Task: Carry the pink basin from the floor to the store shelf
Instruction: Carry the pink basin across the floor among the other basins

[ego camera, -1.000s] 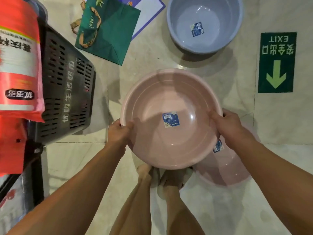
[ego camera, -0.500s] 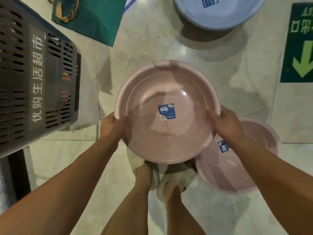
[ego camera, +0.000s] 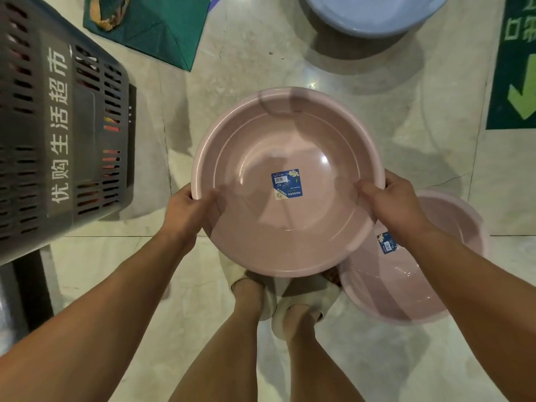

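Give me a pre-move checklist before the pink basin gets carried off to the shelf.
1. Left hand grips the rim: ok.
2. Right hand grips the opposite rim: ok.
3. Pink basin held roughly level and empty apart from its sticker: ok.
4. Second pink basin on the floor beside the feet, a trip hazard: not ok.
5. Dark basket close on the left: not ok.
6. Shelf location and path to it: cannot tell.

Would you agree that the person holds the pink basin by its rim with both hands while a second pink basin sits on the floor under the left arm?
Not quite: the head view shows the second pink basin under the right arm, not the left. Both the left hand and right hand do grip the pink basin by its rim.
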`<state>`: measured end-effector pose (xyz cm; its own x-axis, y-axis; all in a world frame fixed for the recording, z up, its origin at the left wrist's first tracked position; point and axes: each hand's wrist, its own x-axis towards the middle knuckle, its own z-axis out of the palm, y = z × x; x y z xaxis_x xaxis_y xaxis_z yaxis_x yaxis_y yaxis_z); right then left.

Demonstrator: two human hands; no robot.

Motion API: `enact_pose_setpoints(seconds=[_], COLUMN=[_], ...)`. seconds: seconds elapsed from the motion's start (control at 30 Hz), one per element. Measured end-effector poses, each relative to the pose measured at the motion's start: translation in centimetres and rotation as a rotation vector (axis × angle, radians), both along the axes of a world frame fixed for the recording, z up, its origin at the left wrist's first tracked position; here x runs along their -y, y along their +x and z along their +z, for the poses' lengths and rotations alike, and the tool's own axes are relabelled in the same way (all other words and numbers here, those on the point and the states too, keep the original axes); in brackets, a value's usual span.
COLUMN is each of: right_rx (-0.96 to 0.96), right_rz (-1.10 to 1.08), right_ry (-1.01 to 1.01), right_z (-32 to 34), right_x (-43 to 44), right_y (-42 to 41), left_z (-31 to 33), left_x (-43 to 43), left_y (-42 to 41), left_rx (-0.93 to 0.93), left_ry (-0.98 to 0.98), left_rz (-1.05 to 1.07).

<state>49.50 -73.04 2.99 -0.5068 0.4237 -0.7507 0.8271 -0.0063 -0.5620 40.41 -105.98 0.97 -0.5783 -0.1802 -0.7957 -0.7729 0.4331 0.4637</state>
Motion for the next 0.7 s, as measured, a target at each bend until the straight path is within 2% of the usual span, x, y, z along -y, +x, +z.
enact_pose_setpoints(seconds=[0.43, 0.7], right_rx=[0.025, -0.005], right_rz=[-0.16, -0.352], right_ry=[0.076, 0.096], right_z=[15.8, 21.8], right_x=[-0.4, -2.0], right_y=[1.8, 6.9], left_z=[16.5, 22.5], left_x=[-4.3, -8.8], left_y=[-3.8, -4.1], left_rx=[-0.025, -0.089], left_ry=[0.051, 0.042], left_rz=[-0.038, -0.303])
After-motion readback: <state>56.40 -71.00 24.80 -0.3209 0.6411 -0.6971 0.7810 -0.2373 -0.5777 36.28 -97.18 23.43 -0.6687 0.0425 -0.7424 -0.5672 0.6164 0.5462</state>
